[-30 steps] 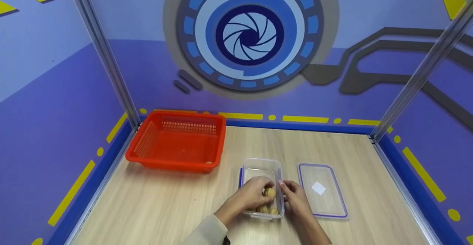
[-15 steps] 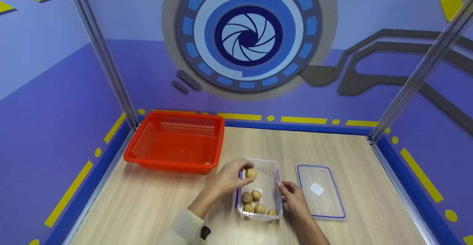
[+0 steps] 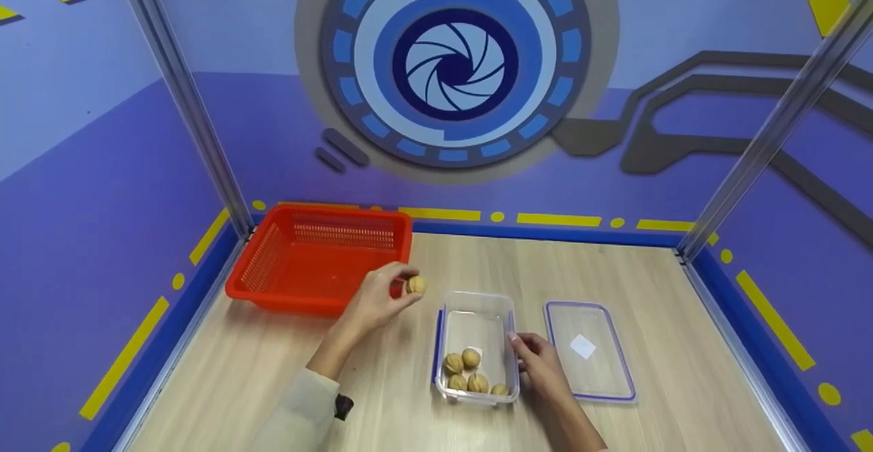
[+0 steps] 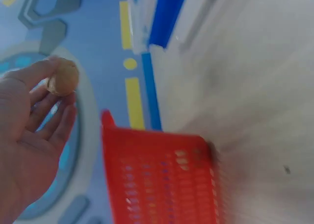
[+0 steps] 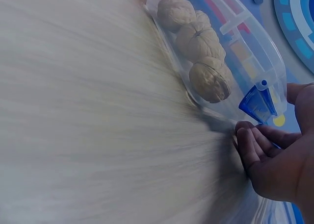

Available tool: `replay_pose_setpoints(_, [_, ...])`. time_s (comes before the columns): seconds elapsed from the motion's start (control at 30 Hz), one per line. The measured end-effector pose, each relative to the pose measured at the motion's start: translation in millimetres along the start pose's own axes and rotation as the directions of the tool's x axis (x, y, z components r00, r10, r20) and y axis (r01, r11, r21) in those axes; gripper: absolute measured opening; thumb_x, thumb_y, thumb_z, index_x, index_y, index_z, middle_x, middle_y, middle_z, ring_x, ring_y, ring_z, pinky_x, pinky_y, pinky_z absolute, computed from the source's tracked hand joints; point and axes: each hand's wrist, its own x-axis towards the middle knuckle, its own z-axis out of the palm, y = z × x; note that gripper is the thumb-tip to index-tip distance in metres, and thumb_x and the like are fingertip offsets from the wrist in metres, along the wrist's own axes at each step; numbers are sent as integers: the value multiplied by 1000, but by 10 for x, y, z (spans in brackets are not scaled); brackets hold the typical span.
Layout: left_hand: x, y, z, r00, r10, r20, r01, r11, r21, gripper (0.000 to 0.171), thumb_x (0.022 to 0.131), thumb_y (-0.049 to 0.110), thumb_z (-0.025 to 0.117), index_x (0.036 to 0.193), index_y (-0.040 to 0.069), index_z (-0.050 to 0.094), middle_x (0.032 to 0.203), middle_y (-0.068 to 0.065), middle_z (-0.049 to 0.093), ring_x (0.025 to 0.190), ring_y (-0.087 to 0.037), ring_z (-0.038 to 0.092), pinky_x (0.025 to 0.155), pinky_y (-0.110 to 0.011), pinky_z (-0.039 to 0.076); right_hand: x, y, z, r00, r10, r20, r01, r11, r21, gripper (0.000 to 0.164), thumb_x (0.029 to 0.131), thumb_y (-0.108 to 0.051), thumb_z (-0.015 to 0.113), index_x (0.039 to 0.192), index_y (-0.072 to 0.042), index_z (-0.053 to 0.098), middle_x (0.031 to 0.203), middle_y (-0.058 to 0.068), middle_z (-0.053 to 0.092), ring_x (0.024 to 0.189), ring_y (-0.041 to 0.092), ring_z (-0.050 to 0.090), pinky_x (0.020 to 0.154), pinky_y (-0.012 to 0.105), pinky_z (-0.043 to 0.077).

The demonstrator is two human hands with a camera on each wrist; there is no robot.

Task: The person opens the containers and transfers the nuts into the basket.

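My left hand (image 3: pixel 374 302) pinches a walnut (image 3: pixel 417 285) between thumb and fingertips, beside the front right corner of the red basket (image 3: pixel 317 271). In the left wrist view that walnut (image 4: pixel 64 78) shows at the fingertips, the other fingers loosely bent. Several walnuts (image 3: pixel 477 384) lie at the near end of a clear plastic food container (image 3: pixel 481 322). My right hand (image 3: pixel 544 365) holds the container's right side, thumb at the rim. From the right wrist view, its curled fingers (image 5: pixel 250 145) are outside the wall, by a blue clip (image 5: pixel 259 104).
A clear lid (image 3: pixel 603 329) with a purple-blue edge and a white label lies flat right of the container. The wooden table (image 3: pixel 580 268) is bounded by printed panels at the back and sides, with metal posts (image 3: pixel 757 121) at the back corners.
My left hand has lifted a walnut out of the container and carried it left and away toward the basket. The right hand stays at the container's side.
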Motion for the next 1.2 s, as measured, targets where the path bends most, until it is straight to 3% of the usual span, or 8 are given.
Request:
replay_pose_setpoints(0.2, [-44,-270,-71,993,-82,-90,80,997,-24,41,93,18,84,129,5,69,123,-6,71,110,-22,68,100,-44,58,2,16,6,1000,-1,12,2,1000,-26,43,108,-28,64,126,11,64,107,18,68,86,24,66,69,32,58])
replay_pose_setpoints(0.47, [-5,-483,-101,974,-138,-182,136,990,-23,43,91,17,86,129,5,69,124,-6,71,113,-23,67,102,-47,56,7,-33,2,1000,-14,20,15,1000,-26,42,106,-28,66,125,10,65,110,21,68,93,27,67,73,32,59])
replay_pose_setpoints(0.7, [-4,-541,-98,960,-195,-199,189,981,-50,42,91,13,86,129,4,70,123,-7,71,113,-24,68,100,-48,57,4,-33,-4,1000,2,20,-2,1000,-28,42,107,-29,66,124,9,65,110,21,68,91,28,68,72,33,59])
replay_pose_setpoints(0.93, [-19,-549,-74,947,-272,-172,278,960,11,42,92,15,85,129,4,69,124,-8,70,111,-25,67,99,-44,57,-5,7,4,1000,14,12,-14,1000,-22,41,106,-28,66,124,9,65,111,21,68,94,28,67,73,33,59])
replay_pose_setpoints(1.2, [25,-530,-52,945,-275,-176,286,957,42,42,92,17,85,129,4,69,122,-8,70,109,-23,66,99,-42,57,-11,-30,-33,1000,3,20,-3,1000,-23,43,107,-29,65,126,9,64,111,20,68,93,27,66,72,32,58])
